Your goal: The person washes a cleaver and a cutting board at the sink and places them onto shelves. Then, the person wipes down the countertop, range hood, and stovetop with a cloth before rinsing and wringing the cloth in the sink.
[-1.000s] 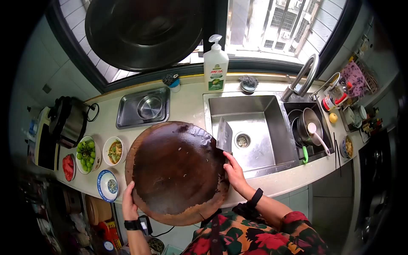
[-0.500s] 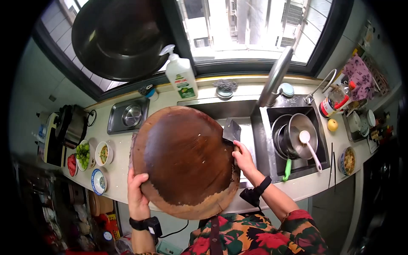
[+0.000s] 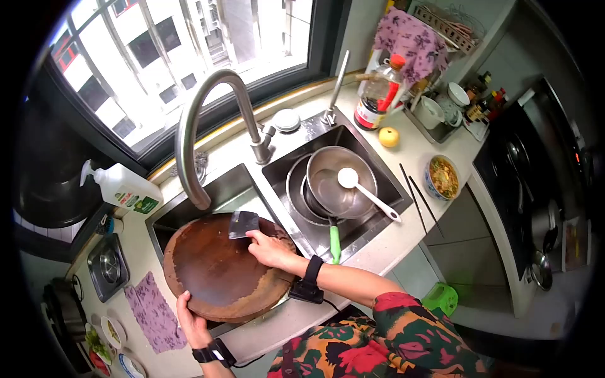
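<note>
A thick round wooden chopping board (image 3: 217, 277), dark brown with a paler, worn rim, rests over the left sink basin (image 3: 165, 217). My left hand (image 3: 192, 322) grips its near-left edge, thumb on top and fingers reaching underneath. In my right hand (image 3: 272, 251) is a scraper (image 3: 244, 225) with a flat dark blade, held over the upper right part of the board. The curved faucet (image 3: 195, 126) arches above the board's far side. What supports the board from below is hidden.
In the right basin sit a steel pan (image 3: 324, 195), a white ladle (image 3: 372, 198) and a green handle (image 3: 334, 244). Chopsticks (image 3: 421, 198), a noodle bowl (image 3: 443, 177) and a yellow fruit (image 3: 389, 137) are to the right. A pump bottle (image 3: 123, 188) and purple cloth (image 3: 154, 312) are left.
The board has gone from being held up in front of the sink to lying over the left basin. My right hand has brought the scraper above its surface. The view has turned right.
</note>
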Demonstrator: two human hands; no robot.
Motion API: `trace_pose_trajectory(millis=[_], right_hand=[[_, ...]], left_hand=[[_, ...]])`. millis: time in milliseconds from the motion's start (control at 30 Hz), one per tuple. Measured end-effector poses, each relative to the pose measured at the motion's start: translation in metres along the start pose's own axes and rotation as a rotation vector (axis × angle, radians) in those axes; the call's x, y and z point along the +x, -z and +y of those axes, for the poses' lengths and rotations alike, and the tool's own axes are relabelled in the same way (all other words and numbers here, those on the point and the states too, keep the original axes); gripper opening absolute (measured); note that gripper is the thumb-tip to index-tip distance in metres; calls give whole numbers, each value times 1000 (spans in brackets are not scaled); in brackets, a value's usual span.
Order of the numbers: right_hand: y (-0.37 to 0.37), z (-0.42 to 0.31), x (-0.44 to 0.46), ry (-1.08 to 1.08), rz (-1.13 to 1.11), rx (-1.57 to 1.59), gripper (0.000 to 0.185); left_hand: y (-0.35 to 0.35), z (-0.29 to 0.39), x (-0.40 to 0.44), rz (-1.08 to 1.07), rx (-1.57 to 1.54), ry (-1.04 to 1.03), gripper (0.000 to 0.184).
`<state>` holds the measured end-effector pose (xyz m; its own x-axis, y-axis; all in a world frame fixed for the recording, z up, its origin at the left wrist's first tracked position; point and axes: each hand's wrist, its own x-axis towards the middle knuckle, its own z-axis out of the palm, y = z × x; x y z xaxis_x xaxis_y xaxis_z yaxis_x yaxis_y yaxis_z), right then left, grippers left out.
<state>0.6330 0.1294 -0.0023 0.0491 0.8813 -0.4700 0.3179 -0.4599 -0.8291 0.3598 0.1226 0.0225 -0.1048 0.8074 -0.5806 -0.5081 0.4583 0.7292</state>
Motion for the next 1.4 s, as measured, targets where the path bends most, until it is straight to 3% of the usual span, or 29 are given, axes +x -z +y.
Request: trace_pose_trajectory(millis=[67, 133, 167, 233, 300, 333, 367, 433, 500, 600, 633, 667, 700, 733, 800, 833, 900, 967, 1067, 1200, 1267, 1300, 1367, 1400], right_hand=[[-3, 1, -14, -60, -54, 41, 48], [1, -10, -18, -41, -20, 26, 54], [1, -14, -17, -30, -17, 29, 54], [-7, -22, -16, -49, 76, 82, 60], [-9, -37, -30, -92, -9, 111, 63], [-15, -39, -37, -36, 14, 134, 61], [-16, -41, -42, 25, 40, 158, 60], [-11, -50, -52, 49, 22, 94, 57], [-10, -32, -45, 262, 28, -29, 56], [24, -55, -41, 281, -222, -265, 42], [35, -51, -28, 187, -319, -59, 31], [45, -36, -3, 263, -170, -10, 29], [67, -51, 11, 211, 44, -131, 18], [84, -26, 57, 421, 307, -61, 18], [125, -34, 110, 342, 629, -96, 21], [141, -42, 126, 573, 757, -190, 27], [165, -35, 177, 506, 780, -275, 33], [183, -56, 183, 291, 511, -503, 29], [180, -83, 170, 189, 581, -805, 30], [189, -43, 204, 146, 668, -729, 30], [200, -21, 216, 187, 510, -443, 32], [187, -20, 193, 338, 702, -444, 43], [167, -25, 153, 345, 645, -168, 36], [152, -29, 124, 321, 489, 37, 29]], left_hand=[[12, -5, -5, 50, 18, 84, 32], [-5, 9, -11, -13, 394, -262, 30], [-19, 9, -15, -15, 395, -274, 30], [-64, -3, -40, 114, 378, -802, 26], [-92, -17, -59, -194, 357, -232, 23], [-105, -28, -61, -293, 197, 142, 25], [-126, -39, -66, -280, 31, 382, 29], [-141, -65, -47, -240, -239, 310, 27], [-140, -76, -22, -234, -231, 325, 24], [-126, -82, -8, -253, -156, 324, 17], [-124, -80, -10, -291, -95, 325, 15], [-142, -60, -29, -84, 4, 341, 13], [-139, -55, -34, -95, 69, 314, 16], [-133, -54, -34, -123, 141, 299, 19], [-121, -54, -36, -118, 205, 276, 22], [-117, -54, -38, -173, 254, 279, 24], [-112, -54, -46, -213, 305, 285, 31], [-109, -54, -50, -262, 310, 308, 32], [-113, -54, -51, -268, 319, 317, 30], [-127, -53, -41, -340, 319, 333, 20], [-135, -53, -35, -384, 339, 344, 9], [-140, -54, -34, -391, 338, 344, 9], [-145, -57, -29, -392, 304, 340, 9], [-146, -58, -29, -377, 312, 349, 8]])
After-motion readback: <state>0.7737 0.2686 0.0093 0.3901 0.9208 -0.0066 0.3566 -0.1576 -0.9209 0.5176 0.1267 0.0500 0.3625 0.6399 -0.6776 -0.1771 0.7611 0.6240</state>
